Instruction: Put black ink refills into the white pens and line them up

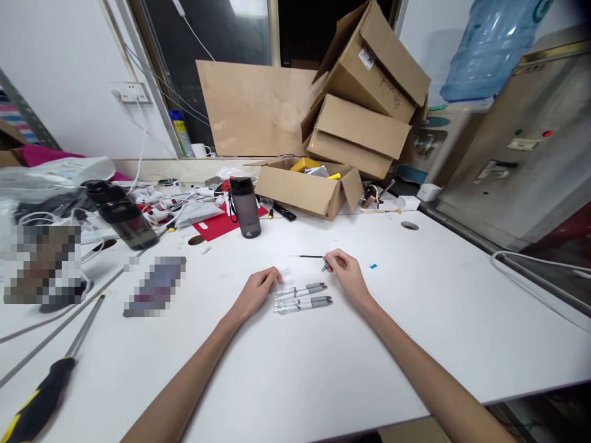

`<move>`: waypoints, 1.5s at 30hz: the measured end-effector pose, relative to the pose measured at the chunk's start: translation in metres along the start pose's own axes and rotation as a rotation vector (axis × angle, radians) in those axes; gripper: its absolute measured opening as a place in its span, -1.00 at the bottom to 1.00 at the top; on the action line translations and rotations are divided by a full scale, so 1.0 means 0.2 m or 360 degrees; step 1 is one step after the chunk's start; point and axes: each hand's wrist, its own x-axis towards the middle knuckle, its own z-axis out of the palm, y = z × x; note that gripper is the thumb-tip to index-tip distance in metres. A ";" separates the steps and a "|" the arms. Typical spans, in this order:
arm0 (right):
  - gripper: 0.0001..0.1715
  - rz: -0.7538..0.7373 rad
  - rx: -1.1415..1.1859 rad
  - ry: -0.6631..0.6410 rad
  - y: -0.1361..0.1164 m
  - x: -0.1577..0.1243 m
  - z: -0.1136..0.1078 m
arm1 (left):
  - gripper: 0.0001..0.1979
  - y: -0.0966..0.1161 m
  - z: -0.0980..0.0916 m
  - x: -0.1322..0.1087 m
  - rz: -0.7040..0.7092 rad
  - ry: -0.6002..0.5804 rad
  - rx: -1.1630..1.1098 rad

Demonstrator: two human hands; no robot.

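My left hand [257,290] rests on the white table with its fingers closed. A small clear plastic pen part [285,271] pokes out at its fingertips. My right hand [348,275] pinches a grey pen barrel [325,267]. A dark pen refill [310,256] with a pale tip points left from beside the right fingers; whether they touch it I cannot tell. Between and below the hands lie two white-and-grey pens, an upper pen [302,290] and a lower pen [305,303], side by side with their clear ends to the left.
A blue scrap [373,266] lies right of my right hand. Behind stand a dark bottle [246,209] and an open cardboard box [295,187]. At left are a second bottle [122,215], a screwdriver [50,384] and tangled cables [157,206]. A remote [284,212] lies near the box.
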 end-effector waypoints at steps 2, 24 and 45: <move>-0.53 0.0010 0.0007 0.0010 0.00 0.00 0.00 | -0.52 0.00 0.00 0.00 -0.0001 0.0000 0.0014; -0.47 0.0035 0.0048 0.0116 -0.01 0.01 -0.02 | -0.59 0.01 -0.01 0.00 0.0021 -0.0031 0.0063; -0.49 0.0029 -0.0018 0.0070 -0.03 0.01 -0.04 | -0.69 0.03 -0.03 -0.01 0.0099 0.0035 -0.0045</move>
